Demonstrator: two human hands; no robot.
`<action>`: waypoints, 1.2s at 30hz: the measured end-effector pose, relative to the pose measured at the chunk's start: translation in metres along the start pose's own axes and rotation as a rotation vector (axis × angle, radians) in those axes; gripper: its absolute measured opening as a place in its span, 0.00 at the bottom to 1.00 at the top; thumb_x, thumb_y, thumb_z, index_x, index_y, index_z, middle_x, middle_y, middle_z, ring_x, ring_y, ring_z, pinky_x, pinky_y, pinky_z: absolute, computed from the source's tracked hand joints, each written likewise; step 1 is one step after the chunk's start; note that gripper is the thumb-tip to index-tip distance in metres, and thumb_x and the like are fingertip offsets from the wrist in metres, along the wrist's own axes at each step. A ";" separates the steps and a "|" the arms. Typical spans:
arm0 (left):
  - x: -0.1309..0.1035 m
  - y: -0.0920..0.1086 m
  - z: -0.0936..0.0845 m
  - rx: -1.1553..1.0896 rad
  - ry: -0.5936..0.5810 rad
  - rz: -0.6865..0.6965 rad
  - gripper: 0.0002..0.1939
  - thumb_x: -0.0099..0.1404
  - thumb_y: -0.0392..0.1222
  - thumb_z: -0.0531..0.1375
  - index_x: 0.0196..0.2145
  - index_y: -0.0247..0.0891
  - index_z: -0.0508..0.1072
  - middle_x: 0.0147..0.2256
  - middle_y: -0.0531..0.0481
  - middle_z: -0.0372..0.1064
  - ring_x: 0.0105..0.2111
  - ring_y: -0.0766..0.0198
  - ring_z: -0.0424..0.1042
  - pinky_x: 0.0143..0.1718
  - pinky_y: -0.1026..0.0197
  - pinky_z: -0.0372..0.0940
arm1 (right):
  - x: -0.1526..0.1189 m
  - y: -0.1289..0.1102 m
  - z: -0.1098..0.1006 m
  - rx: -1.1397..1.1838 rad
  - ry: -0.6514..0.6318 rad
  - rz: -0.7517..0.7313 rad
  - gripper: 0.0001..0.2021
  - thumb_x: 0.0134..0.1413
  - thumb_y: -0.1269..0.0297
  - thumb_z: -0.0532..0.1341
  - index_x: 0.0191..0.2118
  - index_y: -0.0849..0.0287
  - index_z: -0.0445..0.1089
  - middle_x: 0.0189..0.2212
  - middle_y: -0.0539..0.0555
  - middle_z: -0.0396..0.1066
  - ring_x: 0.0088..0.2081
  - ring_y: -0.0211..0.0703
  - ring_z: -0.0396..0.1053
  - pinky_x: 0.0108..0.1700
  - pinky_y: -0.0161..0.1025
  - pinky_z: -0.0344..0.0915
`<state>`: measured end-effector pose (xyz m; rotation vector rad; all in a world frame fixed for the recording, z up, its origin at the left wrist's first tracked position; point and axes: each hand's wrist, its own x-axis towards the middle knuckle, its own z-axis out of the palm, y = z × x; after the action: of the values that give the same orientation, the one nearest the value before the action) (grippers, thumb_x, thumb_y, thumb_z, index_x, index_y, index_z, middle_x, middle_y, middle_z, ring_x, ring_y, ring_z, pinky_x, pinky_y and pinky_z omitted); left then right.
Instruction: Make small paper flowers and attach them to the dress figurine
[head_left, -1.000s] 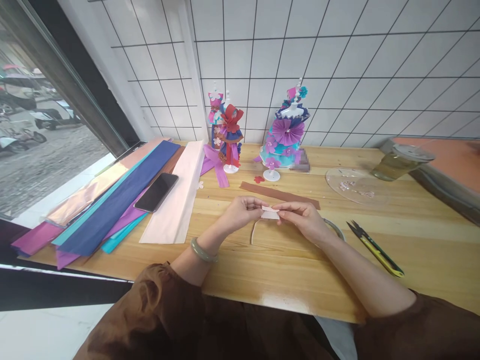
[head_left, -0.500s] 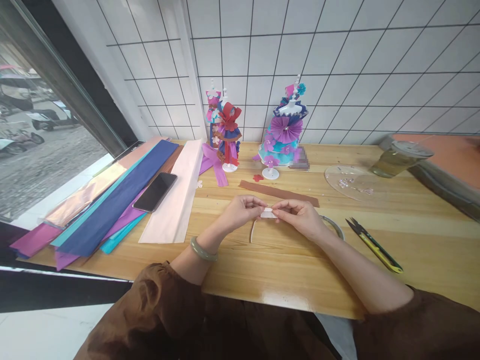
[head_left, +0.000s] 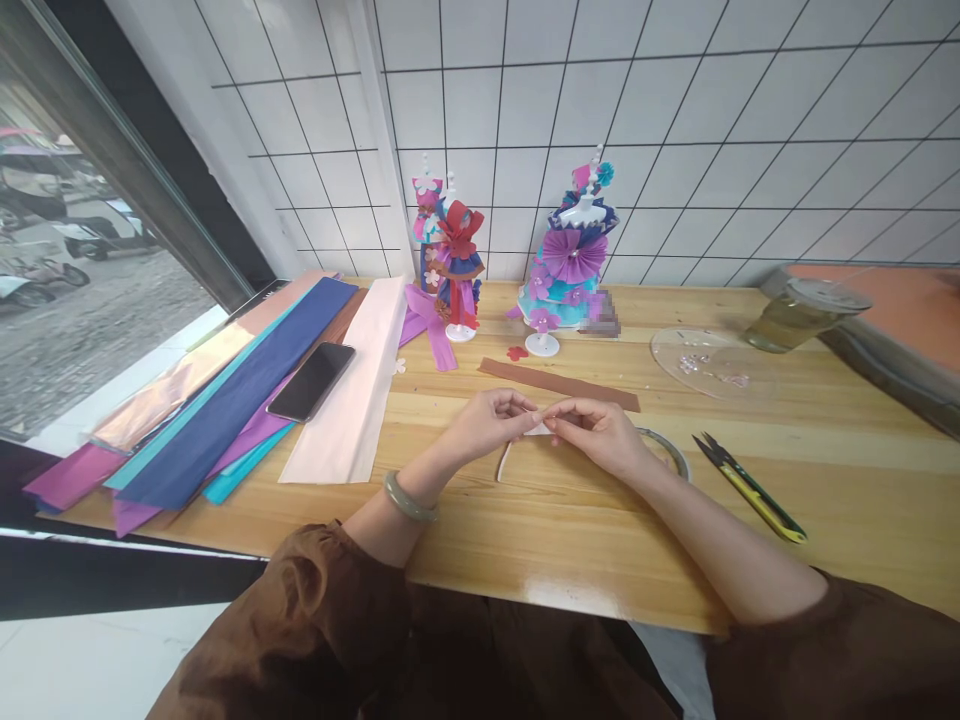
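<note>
Between my two hands, just above the wooden table [head_left: 480,540], is a small strip of pale paper [head_left: 537,430]. My left hand [head_left: 495,418] pinches its left end, with the thumb lying across it. At the other end, my right hand [head_left: 592,428] grips it between thumb and fingertips. A thin pale strip [head_left: 503,462] hangs below my left fingers; whether it joins the paper I cannot tell. Behind my right wrist lies a grey ring [head_left: 679,455], partly hidden. A long brown paper strip [head_left: 559,384] lies beyond my hands.
Yellow-and-black thread snips [head_left: 750,488] lie at right, near a clear plate [head_left: 667,375] of beads and a lidded cup [head_left: 806,318]. Dress stands with paper gowns [head_left: 574,260] stand by the wall. Folded coloured paper [head_left: 247,390] and a phone [head_left: 311,383] lie at left.
My left thumb has slid right over the pale paper, so my fingertips are closer together and less of the paper shows. The objects on the table have stayed put.
</note>
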<state>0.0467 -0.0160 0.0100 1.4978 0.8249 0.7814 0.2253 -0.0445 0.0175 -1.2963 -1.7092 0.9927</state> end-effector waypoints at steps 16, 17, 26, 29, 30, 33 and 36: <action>0.001 0.001 0.000 -0.005 0.016 0.039 0.09 0.55 0.39 0.56 0.33 0.32 0.71 0.27 0.50 0.67 0.25 0.72 0.64 0.30 0.66 0.60 | 0.000 0.003 -0.002 -0.012 -0.001 0.031 0.16 0.44 0.54 0.59 0.35 0.60 0.71 0.20 0.51 0.70 0.24 0.38 0.66 0.29 0.36 0.61; 0.001 0.001 0.000 -0.010 0.013 0.044 0.10 0.54 0.40 0.56 0.33 0.32 0.71 0.28 0.50 0.68 0.26 0.71 0.65 0.30 0.66 0.60 | 0.000 0.003 -0.001 -0.020 0.012 0.030 0.16 0.44 0.54 0.60 0.35 0.60 0.71 0.19 0.50 0.70 0.23 0.38 0.66 0.28 0.36 0.61; 0.004 -0.008 0.004 0.025 0.092 0.047 0.13 0.51 0.43 0.60 0.32 0.32 0.71 0.26 0.51 0.66 0.23 0.73 0.63 0.26 0.69 0.57 | -0.001 0.002 0.002 -0.090 0.059 -0.020 0.16 0.43 0.53 0.60 0.35 0.60 0.72 0.20 0.51 0.70 0.22 0.38 0.65 0.26 0.36 0.61; 0.003 -0.005 0.003 0.067 0.108 0.036 0.13 0.50 0.44 0.60 0.32 0.32 0.72 0.26 0.51 0.67 0.22 0.73 0.62 0.25 0.69 0.57 | -0.001 0.003 0.002 -0.141 0.067 -0.034 0.15 0.44 0.54 0.59 0.35 0.59 0.72 0.21 0.51 0.70 0.22 0.38 0.64 0.25 0.36 0.60; 0.003 -0.004 0.003 0.080 0.115 0.038 0.13 0.50 0.44 0.60 0.32 0.32 0.72 0.26 0.51 0.68 0.22 0.73 0.63 0.25 0.69 0.57 | -0.001 0.004 0.002 -0.153 0.067 -0.039 0.15 0.44 0.54 0.59 0.35 0.59 0.73 0.21 0.52 0.70 0.23 0.38 0.64 0.25 0.36 0.60; 0.002 -0.002 0.003 0.120 0.139 0.057 0.13 0.50 0.44 0.60 0.32 0.32 0.73 0.27 0.50 0.70 0.23 0.72 0.64 0.26 0.68 0.58 | -0.001 0.005 0.002 -0.173 0.068 -0.058 0.15 0.45 0.54 0.59 0.35 0.58 0.73 0.23 0.52 0.70 0.23 0.38 0.64 0.25 0.36 0.60; 0.001 -0.001 0.002 0.176 0.154 0.075 0.14 0.51 0.44 0.60 0.33 0.33 0.73 0.28 0.49 0.70 0.24 0.71 0.64 0.26 0.68 0.59 | -0.001 0.004 0.001 -0.186 0.072 -0.073 0.14 0.47 0.54 0.58 0.35 0.58 0.73 0.24 0.53 0.71 0.24 0.38 0.64 0.26 0.36 0.60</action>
<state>0.0494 -0.0160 0.0085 1.6467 0.9775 0.9072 0.2258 -0.0445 0.0129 -1.3600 -1.8133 0.7503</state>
